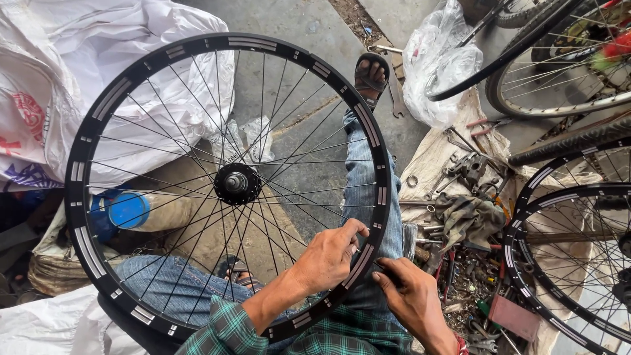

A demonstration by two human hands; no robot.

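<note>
A big black bike wheel (227,177) stands on the person's lap. The left hand (328,256) pinches a spoke by the rim. The right hand (411,296) holds the rim's outer edge.

Wheel rim (85,243): black with silver-grey striped blocks; hub (236,183) black. Trousers (368,177): blue denim. Shirt cuff (227,332): green plaid (dark lines). Plastic sheet (98,59): white, with red and purple print. Round cap (128,210): blue.
</note>
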